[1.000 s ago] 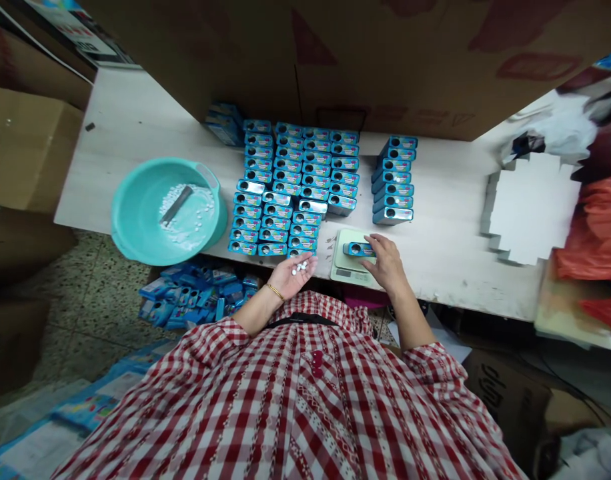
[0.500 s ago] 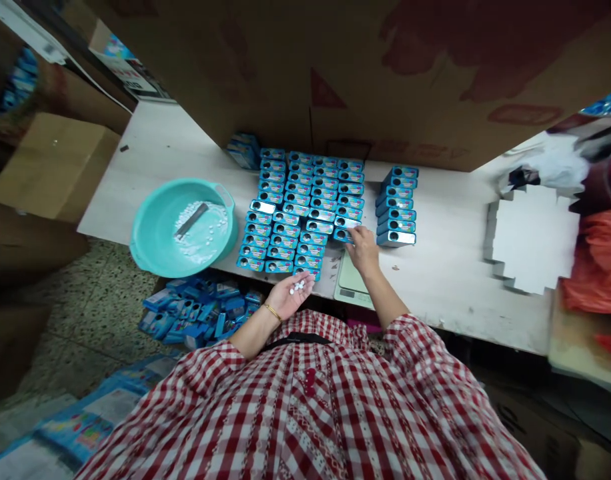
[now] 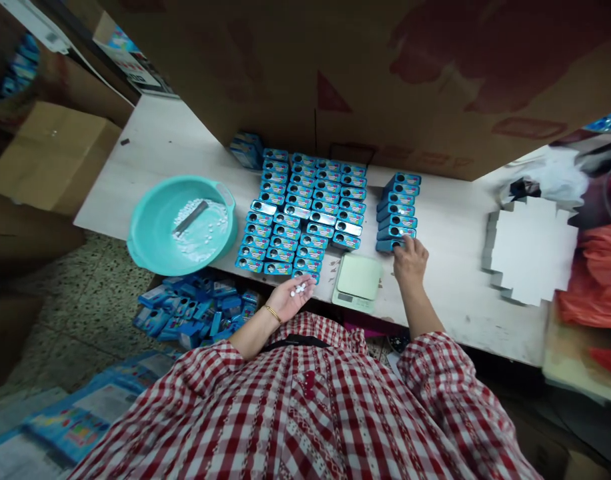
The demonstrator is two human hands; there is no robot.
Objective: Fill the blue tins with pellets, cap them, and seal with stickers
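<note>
My left hand (image 3: 289,299) is palm up at the table's front edge, fingers curved round several small white pieces (image 3: 298,289). Just behind it stand blue boxes with round dark holes, in several packed rows (image 3: 282,242). My right hand (image 3: 410,260) is at the near end of a separate row of blue boxes (image 3: 396,210), its fingertips on the nearest box; whether they pinch anything small is hidden. Between my hands lies a pale green scale (image 3: 358,281) with nothing on its plate.
A turquoise basin (image 3: 153,257) with white pieces and a grey bar stands left. Large cardboard (image 3: 285,67) rises behind the boxes. White flat cartons (image 3: 528,250) and red plastic (image 3: 595,277) lie right. A heap of blue boxes (image 3: 200,308) sits below the table's left front.
My right hand has moved right, from the packed rows to the separate row, uncovering the scale. My left hand has stayed nearly in place with the white pieces.
</note>
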